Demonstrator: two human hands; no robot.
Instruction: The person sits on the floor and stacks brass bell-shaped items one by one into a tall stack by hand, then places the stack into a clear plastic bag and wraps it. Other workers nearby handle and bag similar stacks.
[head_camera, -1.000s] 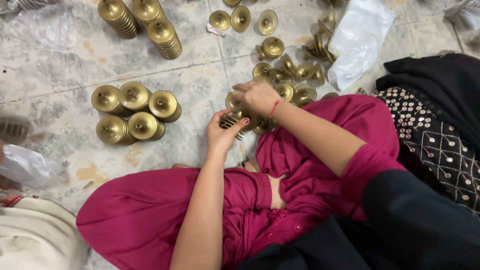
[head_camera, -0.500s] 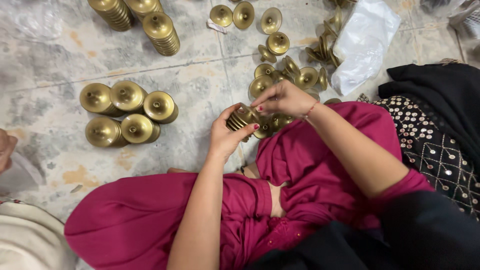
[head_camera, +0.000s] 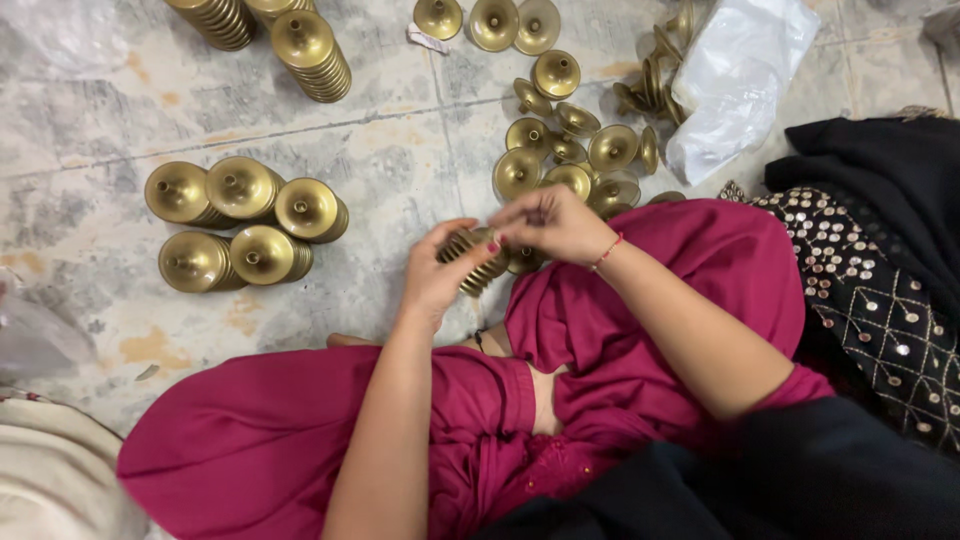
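Left hand (head_camera: 436, 272) wrapped around a short stack of brass cups (head_camera: 473, 261), holding it sideways above the knee of the magenta trousers (head_camera: 300, 440). Right hand (head_camera: 548, 222) pinched at the stack's far end, fingertips on the topmost cup; what lies between the fingers cannot be told. Just beyond the grip, loose brass cups (head_camera: 570, 150) scattered on the stone floor (head_camera: 400, 150). Well left of the grip, five finished stacks (head_camera: 240, 215) lying together. Further out past the loose cups, a white plastic bag (head_camera: 735, 80). Right of the grip, black embroidered cloth (head_camera: 880, 290).
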